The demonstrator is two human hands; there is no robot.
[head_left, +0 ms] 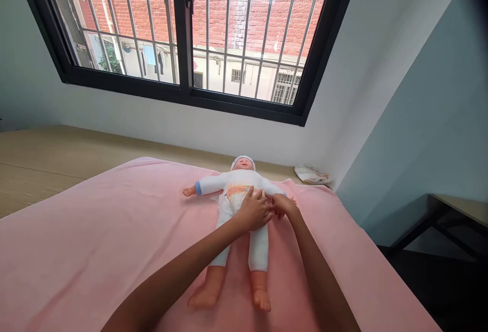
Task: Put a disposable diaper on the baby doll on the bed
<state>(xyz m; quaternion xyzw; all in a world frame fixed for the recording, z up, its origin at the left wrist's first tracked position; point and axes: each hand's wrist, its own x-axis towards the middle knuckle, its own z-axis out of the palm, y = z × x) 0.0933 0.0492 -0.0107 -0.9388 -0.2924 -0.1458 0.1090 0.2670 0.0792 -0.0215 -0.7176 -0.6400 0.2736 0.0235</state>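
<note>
A baby doll [258, 250] in white clothes and a cap lies on its back, its head towards the window and its bare feet towards me. Around its hips is a white diaper [237, 190] with an orange printed band at the waist. My left hand [254, 209] rests on the front of the diaper, fingers stretched out over it. At the doll's hip on the right side, my right hand [280, 205] has its fingers bent in at the diaper's edge. The fingertips there are partly hidden, and the doll's arm passes behind that hand.
A pink sheet [114, 240] covers the surface under the doll. Beyond it runs a wooden ledge [46, 154] below a barred window [183, 88]. A folded white packet or diaper [310, 175] lies by the wall corner. On the right stands a dark-legged table [463, 207].
</note>
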